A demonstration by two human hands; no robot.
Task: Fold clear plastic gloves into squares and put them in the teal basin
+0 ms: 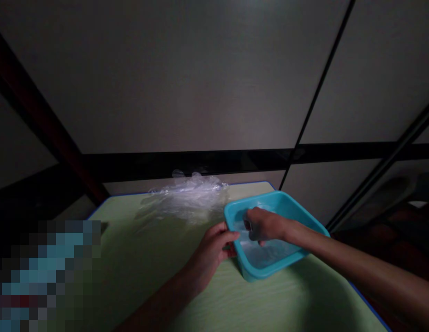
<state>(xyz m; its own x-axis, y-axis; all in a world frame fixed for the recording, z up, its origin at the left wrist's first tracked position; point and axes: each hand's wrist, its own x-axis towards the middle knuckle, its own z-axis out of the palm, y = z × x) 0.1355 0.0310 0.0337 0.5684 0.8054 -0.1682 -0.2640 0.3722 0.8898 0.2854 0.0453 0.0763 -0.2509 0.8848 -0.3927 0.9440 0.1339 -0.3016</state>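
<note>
The left hand point(214, 246) grips, thumb point(230, 236) uppermost, while the right hand point(266, 225) curls, forearm point(353, 269) slanting.

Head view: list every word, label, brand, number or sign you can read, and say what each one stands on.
None: no readable text shows on the tub, the clear plastic, the table or the panels.
The patch at lower left is pixelated, so any text there cannot be read.

The left hand point(216, 244) grips a turquoise plastic basin point(270, 271) by its rim; the right hand point(268, 225) reaches inside, fingers curled; crumpled clear plastic film point(195, 196) lies beside the basin on a pale-green, blue-edged table point(159, 267).
</note>
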